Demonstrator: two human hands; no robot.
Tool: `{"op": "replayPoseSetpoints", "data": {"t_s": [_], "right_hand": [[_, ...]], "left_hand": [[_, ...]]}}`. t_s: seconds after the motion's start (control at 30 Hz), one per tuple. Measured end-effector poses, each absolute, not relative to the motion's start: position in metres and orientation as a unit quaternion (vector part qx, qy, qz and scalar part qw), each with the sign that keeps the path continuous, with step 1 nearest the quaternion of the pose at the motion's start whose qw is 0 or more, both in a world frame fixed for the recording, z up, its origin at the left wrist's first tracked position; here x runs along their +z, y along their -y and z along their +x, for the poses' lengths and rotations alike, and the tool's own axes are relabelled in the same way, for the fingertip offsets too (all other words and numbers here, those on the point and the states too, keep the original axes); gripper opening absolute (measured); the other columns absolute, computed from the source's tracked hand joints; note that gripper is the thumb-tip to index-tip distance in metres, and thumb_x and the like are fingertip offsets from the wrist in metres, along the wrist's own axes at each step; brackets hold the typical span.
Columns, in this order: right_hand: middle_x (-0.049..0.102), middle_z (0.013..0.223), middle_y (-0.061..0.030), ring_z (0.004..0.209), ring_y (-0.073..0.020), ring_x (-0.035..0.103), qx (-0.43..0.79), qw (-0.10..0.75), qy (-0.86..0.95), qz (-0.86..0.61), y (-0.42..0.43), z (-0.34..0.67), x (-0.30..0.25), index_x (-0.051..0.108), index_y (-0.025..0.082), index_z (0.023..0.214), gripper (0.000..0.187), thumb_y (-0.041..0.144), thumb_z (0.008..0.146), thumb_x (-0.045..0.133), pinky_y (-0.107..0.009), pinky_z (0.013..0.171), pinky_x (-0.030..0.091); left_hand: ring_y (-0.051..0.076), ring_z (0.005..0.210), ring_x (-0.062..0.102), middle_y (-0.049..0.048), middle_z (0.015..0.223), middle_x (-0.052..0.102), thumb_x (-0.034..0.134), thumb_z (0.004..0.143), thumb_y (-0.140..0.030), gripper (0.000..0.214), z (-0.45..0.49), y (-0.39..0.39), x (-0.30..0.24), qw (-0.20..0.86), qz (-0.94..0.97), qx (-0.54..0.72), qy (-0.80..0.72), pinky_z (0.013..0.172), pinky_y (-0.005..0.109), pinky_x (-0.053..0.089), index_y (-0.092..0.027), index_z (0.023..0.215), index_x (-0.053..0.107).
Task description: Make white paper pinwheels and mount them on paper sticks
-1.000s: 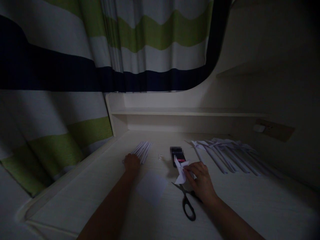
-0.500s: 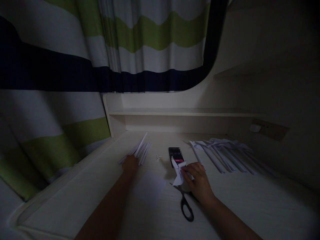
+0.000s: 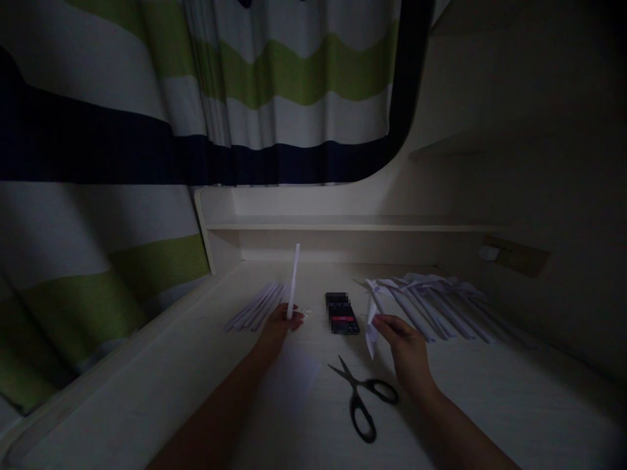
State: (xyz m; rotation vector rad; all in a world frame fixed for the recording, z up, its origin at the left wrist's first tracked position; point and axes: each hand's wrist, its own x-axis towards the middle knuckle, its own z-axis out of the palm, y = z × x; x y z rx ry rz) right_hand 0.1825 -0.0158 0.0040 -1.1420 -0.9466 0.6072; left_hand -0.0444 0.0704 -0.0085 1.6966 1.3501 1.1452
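My left hand is closed round the lower part of a white rolled paper stick, which points upward. Left of it lies a bundle of similar paper sticks. Just beyond the fingers are a few tiny white pieces. Between thumb and fingers, my right hand pinches a folded white paper pinwheel, seen nearly edge-on and held above the table. A pair of scissors with black handles lies spread between my arms. A sheet of white paper lies partly under my left forearm.
A dark phone lies mid-table, its screen blurred out. At the right, several paper pinwheels on sticks lie in a row. A low shelf runs along the back, below a striped curtain.
My left hand has lifted one paper stick from the bundle and moved right with it. My right hand has shifted right with the pinwheel, uncovering the phone and scissors, and the pinwheel has turned edge-on.
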Motion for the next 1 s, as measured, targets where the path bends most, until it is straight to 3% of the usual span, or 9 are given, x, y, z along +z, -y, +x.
{"op": "replayPoseSetpoints", "data": {"t_s": [0.13, 0.27, 0.4, 0.53, 0.77, 1.0], "right_hand": [[0.066, 0.068, -0.0018, 0.067, -0.0187, 0.058, 0.311, 0.713, 0.388, -0.495, 0.014, 0.182, 0.003, 0.066, 0.018, 0.067, 0.018, 0.032, 0.057, 0.068, -0.03, 0.064, 0.043], [0.066, 0.066, -0.0014, 0.065, -0.0186, 0.058, 0.315, 0.721, 0.379, -0.488, 0.012, 0.183, 0.001, 0.066, 0.019, 0.066, 0.017, 0.032, 0.056, 0.069, -0.03, 0.063, 0.043], [0.066, 0.065, -0.0004, 0.064, -0.0179, 0.057, 0.322, 0.717, 0.385, -0.483, 0.012, 0.182, 0.002, 0.066, 0.019, 0.064, 0.014, 0.031, 0.056, 0.069, -0.029, 0.063, 0.043], [0.065, 0.063, 0.0007, 0.061, -0.0162, 0.057, 0.353, 0.711, 0.384, -0.471, 0.012, 0.18, 0.0, 0.066, 0.019, 0.062, 0.013, 0.029, 0.055, 0.07, -0.028, 0.061, 0.042], [0.064, 0.063, 0.0009, 0.063, -0.0155, 0.055, 0.379, 0.692, 0.406, -0.462, 0.014, 0.178, -0.003, 0.066, 0.019, 0.063, 0.013, 0.028, 0.055, 0.071, -0.026, 0.062, 0.041], [0.06, 0.067, 0.0007, 0.067, -0.0158, 0.053, 0.354, 0.667, 0.478, -0.448, 0.022, 0.17, 0.004, 0.064, 0.019, 0.064, 0.011, 0.029, 0.061, 0.068, -0.026, 0.065, 0.04]], "left_hand": [[0.008, 0.062, 0.055, 0.0026, 0.086, 0.056, 0.057, 0.059, -0.012, 0.028, -0.022, -0.047, -0.013, 0.6, 0.554, 0.475, -0.327, 0.056, 0.021, 0.04, -0.016, 0.085, 0.047], [0.003, 0.049, 0.045, -0.0004, 0.076, 0.052, 0.063, 0.057, -0.014, 0.031, -0.015, -0.034, -0.008, 0.707, 0.471, 0.433, -0.3, 0.041, 0.015, 0.028, -0.017, 0.083, 0.047], [-0.001, 0.038, 0.031, -0.0012, 0.071, 0.048, 0.056, 0.069, -0.038, 0.031, -0.013, -0.028, 0.004, 0.729, 0.421, 0.43, -0.327, 0.033, 0.014, 0.014, -0.016, 0.09, 0.047], [0.002, 0.035, 0.031, -0.0026, 0.061, 0.047, 0.038, 0.074, -0.057, 0.044, -0.012, -0.022, 0.014, 0.742, 0.403, 0.408, -0.346, 0.032, 0.015, 0.016, -0.017, 0.091, 0.046], [0.001, 0.034, 0.032, -0.0036, 0.056, 0.046, 0.046, 0.075, -0.042, 0.03, -0.006, -0.012, 0.014, 0.73, 0.417, 0.408, -0.356, 0.032, 0.016, 0.017, -0.013, 0.073, 0.05], [0.003, 0.031, 0.033, -0.0056, 0.054, 0.046, 0.048, 0.073, -0.038, 0.033, -0.001, 0.006, 0.022, 0.743, 0.463, 0.361, -0.321, 0.031, 0.017, 0.02, -0.017, 0.099, 0.049]]}}
